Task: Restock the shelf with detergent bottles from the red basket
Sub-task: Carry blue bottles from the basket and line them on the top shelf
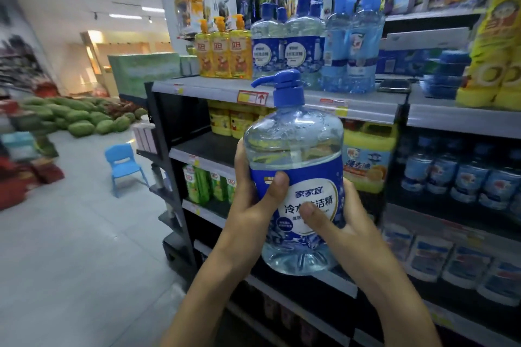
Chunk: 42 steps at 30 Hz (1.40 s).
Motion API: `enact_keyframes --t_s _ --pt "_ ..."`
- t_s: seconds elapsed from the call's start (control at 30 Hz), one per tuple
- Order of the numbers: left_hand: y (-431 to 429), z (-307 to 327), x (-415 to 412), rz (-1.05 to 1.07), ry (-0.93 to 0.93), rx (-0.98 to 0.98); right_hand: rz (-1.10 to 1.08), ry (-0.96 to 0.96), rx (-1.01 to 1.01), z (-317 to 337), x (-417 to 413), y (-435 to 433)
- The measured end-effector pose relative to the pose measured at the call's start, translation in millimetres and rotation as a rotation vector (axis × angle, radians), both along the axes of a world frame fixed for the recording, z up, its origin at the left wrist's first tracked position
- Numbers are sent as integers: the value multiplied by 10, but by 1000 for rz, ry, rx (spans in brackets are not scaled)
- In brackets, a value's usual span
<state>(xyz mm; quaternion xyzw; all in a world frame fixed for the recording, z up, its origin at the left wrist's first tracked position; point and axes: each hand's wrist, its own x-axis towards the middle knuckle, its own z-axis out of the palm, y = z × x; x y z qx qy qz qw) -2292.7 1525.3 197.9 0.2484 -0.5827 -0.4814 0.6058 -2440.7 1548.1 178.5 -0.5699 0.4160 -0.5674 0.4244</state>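
a: what are the hands doing?

b: both grasp one bottle. the left hand [253, 200] wraps its left side, thumb pressed on the blue label. the right hand [335, 220] cups the lower right side, thumb laid across the label's white panel.

a: and the bottle itself?

b: the detergent bottle [296, 144] is upright, clear with pale blue liquid and a blue pump top. it is held in the air in front of the shelf [366, 105], pump head level with the front edge of the upper board. it rests on no board.

a: what stands on that board?

b: behind the pump, near the front edge, are matching blue-label bottles [282, 45]. a row of yellow pump bottles [222, 51] stands to their left, toward the board's left end. lighter blue bottles [352, 45] stand to their right. a dark flat object [394, 85] lies just beside those, too blurred to name. a red-and-yellow price tag [252, 97] sits on the front edge, just left of the pump.

a: further out?

b: past the shelf's left end, a small blue chair [124, 163] stands on the floor [70, 234], and a heap of watermelons [81, 118] lies beyond it.
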Motion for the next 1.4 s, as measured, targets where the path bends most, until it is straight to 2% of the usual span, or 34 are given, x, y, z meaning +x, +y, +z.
enact_keyframes --t_s 0.43,0.6,0.8,1.13,1.4 --pt "-1433 214 1021 29 22 -19 112 50 5 175 913 -1488" --pt "-1965 289 1531 -60 -11 -72 6 57 -60 197 1466 -1931" --pt "-2656 559 2057 -230 26 -124 -153 -22 -110 420 2092 -2375" --pt "-3601 817 1880 -548 93 -176 -415 78 -210 725 2045 -2917" --pt "-4244 1062 1374 -649 92 -267 -554 201 -337 949 1569 -3468"
